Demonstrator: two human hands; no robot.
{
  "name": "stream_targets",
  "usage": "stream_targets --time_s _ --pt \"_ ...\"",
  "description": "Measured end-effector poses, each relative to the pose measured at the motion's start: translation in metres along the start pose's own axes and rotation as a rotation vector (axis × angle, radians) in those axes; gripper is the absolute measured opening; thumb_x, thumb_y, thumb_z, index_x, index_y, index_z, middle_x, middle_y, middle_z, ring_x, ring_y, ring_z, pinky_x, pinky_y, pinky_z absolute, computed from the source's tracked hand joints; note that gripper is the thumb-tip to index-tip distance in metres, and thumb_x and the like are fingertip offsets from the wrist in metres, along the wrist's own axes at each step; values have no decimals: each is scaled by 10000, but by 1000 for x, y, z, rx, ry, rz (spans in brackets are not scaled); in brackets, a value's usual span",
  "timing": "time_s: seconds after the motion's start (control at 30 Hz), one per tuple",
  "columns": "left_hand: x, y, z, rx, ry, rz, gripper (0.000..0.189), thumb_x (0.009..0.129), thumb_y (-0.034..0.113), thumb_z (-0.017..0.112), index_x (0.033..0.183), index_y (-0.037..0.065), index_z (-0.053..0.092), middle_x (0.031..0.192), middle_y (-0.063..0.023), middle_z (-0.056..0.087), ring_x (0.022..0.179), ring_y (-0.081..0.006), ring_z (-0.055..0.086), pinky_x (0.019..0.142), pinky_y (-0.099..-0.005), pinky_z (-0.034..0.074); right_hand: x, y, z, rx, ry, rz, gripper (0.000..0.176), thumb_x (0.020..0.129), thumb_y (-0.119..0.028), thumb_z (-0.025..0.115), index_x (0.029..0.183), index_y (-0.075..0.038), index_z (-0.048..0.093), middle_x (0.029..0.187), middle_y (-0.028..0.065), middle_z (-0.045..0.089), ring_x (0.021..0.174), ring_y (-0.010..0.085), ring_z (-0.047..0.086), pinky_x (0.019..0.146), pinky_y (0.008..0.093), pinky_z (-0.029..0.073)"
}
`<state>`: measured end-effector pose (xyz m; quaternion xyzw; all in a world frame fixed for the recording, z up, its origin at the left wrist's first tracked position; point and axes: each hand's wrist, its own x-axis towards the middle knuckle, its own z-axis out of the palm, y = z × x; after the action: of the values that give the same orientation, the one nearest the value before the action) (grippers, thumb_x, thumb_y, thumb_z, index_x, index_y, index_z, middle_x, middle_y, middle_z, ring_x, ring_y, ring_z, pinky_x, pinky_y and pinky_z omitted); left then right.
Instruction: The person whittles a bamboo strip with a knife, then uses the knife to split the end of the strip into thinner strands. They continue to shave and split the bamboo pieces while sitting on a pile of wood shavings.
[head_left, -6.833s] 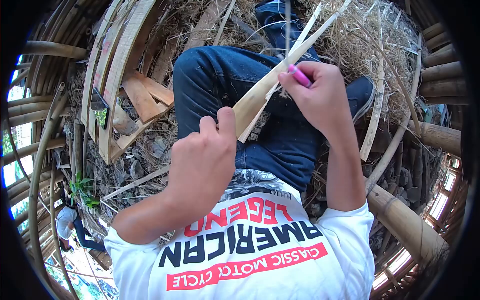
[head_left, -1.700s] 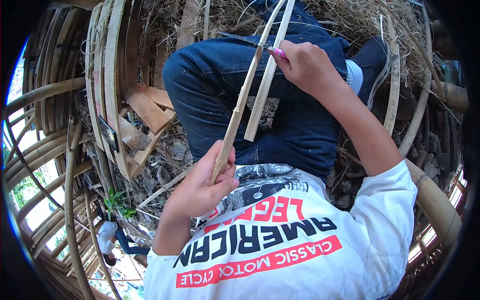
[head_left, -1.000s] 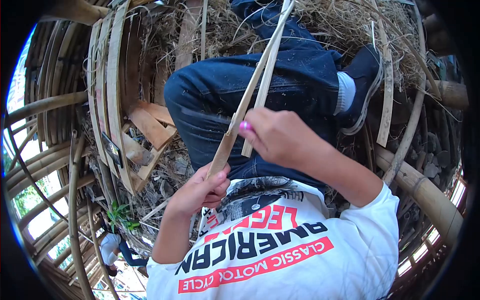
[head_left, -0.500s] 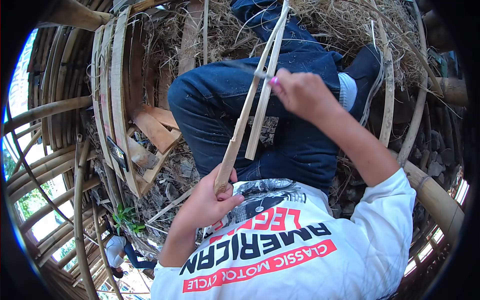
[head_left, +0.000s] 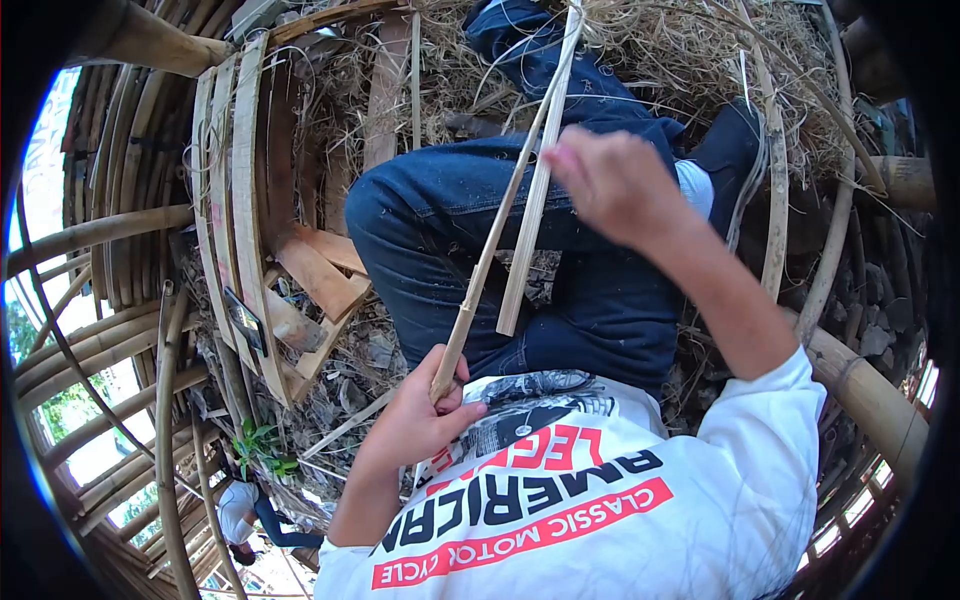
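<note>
My left hand (head_left: 425, 410) is closed around the near end of a long bamboo strip (head_left: 480, 275), which slants away over my bent leg. Alongside it lies a second, paler bamboo strip (head_left: 525, 265); the two come together near the top of the view. To the right of the strips, my right hand (head_left: 615, 185) is blurred and closed. A pink part of a knife (head_left: 567, 160) shows at its fingers. The blade cannot be made out now, though a thin blurred one showed earlier.
Wooden boards (head_left: 240, 200) stand at the left, with a phone (head_left: 246, 322) on them. Shorter planks (head_left: 315, 265) lie beside my knee. Thin shavings (head_left: 690, 60) cover the ground ahead. Bamboo poles (head_left: 865, 390) run along the right. Another person (head_left: 240, 515) is at lower left.
My right hand has moved slightly along and away from the strips, and the knife blade no longer shows. My left hand keeps its grip. The whole view has shifted a little.
</note>
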<state>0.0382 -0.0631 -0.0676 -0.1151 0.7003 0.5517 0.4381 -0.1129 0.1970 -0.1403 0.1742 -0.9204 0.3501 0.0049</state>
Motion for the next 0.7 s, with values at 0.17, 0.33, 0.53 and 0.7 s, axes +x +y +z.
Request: stream_targets --time_s 0.17,0.33,0.53,0.7 --pt "1 18 6 96 19 -51 352 789 -32 678 1029 50 435 631 71 313 576 -29 296 520 -206 264 -34 -40 19 142 -181 -98 409 952 -397 509 759 -48 603 561 169 596 519 349 619 485 431 494" --pt "-4 28 11 420 235 -34 328 774 -18 667 1014 43 451 602 9 328 561 -100 332 520 -268 308 -29 -32 23 92 -95 -184 415 941 -414 526 722 -70 600 535 138 587 485 314 610 458 394 483" --pt "-6 27 10 439 275 -19 316 785 -18 655 1017 43 450 602 6 328 562 -100 329 519 -271 304 -20 -26 28 -17 -21 -285 401 934 -420 537 717 -86 588 517 109 578 456 285 600 416 356 458" --pt "-8 26 7 420 275 -36 307 791 -26 646 1018 43 450 603 11 329 564 -97 323 518 -272 298 -15 -13 30 -37 43 -307 407 929 -418 548 697 -84 563 512 102 576 452 274 602 414 351 458"
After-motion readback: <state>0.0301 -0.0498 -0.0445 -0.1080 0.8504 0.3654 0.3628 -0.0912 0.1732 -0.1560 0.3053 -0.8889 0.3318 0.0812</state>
